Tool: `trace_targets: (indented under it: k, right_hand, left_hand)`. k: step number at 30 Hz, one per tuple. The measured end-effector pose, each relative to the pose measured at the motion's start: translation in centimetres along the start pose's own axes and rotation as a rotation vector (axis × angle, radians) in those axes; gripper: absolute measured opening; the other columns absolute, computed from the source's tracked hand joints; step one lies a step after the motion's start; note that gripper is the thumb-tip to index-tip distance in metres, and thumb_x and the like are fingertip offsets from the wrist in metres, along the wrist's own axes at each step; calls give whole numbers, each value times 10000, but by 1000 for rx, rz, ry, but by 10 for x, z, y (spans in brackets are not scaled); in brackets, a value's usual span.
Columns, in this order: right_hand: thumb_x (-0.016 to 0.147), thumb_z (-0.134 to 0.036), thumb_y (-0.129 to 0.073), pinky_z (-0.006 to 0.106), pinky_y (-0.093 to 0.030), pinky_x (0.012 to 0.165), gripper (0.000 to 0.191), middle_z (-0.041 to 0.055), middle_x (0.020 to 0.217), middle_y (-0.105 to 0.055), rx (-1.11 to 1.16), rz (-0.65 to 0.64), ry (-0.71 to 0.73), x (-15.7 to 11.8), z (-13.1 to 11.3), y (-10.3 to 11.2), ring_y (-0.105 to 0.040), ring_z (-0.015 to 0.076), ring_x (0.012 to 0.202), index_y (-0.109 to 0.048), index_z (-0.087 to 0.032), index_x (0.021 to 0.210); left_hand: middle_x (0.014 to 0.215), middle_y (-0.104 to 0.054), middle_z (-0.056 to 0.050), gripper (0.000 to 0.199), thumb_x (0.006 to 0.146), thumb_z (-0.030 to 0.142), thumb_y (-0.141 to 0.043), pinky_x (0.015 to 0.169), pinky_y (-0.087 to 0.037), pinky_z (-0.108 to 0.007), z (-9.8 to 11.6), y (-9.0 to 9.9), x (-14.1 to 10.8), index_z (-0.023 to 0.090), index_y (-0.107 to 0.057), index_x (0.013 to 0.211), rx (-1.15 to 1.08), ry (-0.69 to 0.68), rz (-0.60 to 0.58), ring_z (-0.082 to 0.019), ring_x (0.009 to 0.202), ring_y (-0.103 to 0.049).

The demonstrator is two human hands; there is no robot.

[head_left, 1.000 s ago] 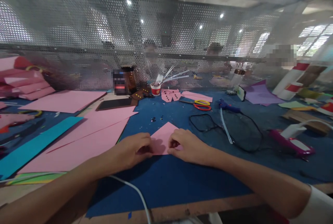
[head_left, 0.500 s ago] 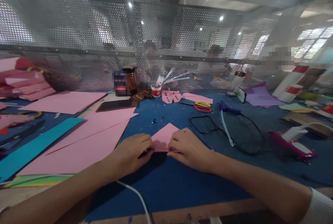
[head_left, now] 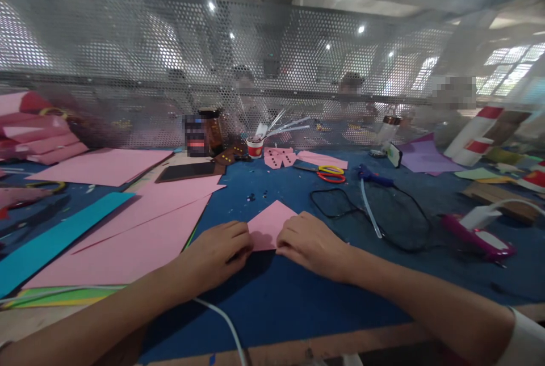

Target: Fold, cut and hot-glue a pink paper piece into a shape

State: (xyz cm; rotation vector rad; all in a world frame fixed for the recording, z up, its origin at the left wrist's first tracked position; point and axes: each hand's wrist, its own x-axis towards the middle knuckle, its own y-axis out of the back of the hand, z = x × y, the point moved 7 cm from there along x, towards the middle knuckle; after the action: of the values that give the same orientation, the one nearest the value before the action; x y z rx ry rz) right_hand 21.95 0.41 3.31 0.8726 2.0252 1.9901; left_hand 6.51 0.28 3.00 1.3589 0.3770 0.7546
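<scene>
A small sheet of pink paper (head_left: 271,224) lies on the blue table covering in front of me, one corner pointing away. Its near edge runs straight between my hands, like a fold. My left hand (head_left: 225,248) grips the left side with fingers curled, thumb low at the near edge. Opposite it, my right hand (head_left: 313,245) has its curled fingers pressed together on the right side of the paper. Both hands hide the paper's side corners.
Large pink sheets (head_left: 140,230) and a teal strip (head_left: 63,238) lie left. Scissors (head_left: 331,173), a blue glue gun (head_left: 374,176) with its cord, and a magenta power strip (head_left: 479,236) are to the right. A paper cup (head_left: 255,149) stands before the perforated metal screen (head_left: 293,71).
The view has shifted very slightly. My right fingers have slid a little toward the right along the pink paper's near edge; my left hand stays nearly in place.
</scene>
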Motion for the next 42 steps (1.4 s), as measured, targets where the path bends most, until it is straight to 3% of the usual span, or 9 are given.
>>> trace_targets:
  k: [13, 22, 28, 35, 42]
  right_hand:
    - [975, -308, -589, 302, -340, 780, 150, 18, 921, -707, 116, -49, -127, 1, 9, -2, -608, 169, 925, -672, -190, 936]
    - [955, -272, -615, 286, -353, 777, 121, 15, 898, -703, 164, -48, -182, 2, 10, 2, -611, 158, 876, -673, -181, 901]
    - [934, -272, -642, 286, -345, 767, 104, 3, 898, -703, 191, -44, -237, 1, 15, -1, -618, 150, 860, -669, -190, 875]
    - [915, -256, -659, 280, -344, 759, 72, -12, 886, -701, 237, -48, -260, 1, 19, -3, -611, 139, 825, -677, -199, 875]
    - [910, -260, -662, 278, -346, 754, 73, -12, 883, -700, 240, -56, -276, 2, 20, -3, -609, 139, 820, -678, -198, 876]
  left_hand:
    - [841, -583, -40, 136, 945, 200, -479, 695, -389, -296, -6, 1, -3, 185, -568, 844, -29, 58, -31, -186, 784, -543]
    - [898, -612, -73, 250, 1006, 208, -375, 755, -416, -325, -5, -4, -2, 167, -602, 911, 0, 69, -78, -212, 845, -571]
    - [941, -610, -44, 126, 961, 238, -495, 744, -411, -293, -17, -4, -5, 202, -614, 936, -113, 111, -99, -196, 857, -569]
    - [928, -602, -50, 208, 994, 262, -431, 750, -395, -295, -24, -6, -7, 197, -621, 940, -162, 118, -87, -200, 862, -560]
    - [936, -635, -17, 141, 967, 223, -490, 777, -394, -262, -25, 1, -6, 218, -628, 938, -245, 98, -128, -175, 891, -585]
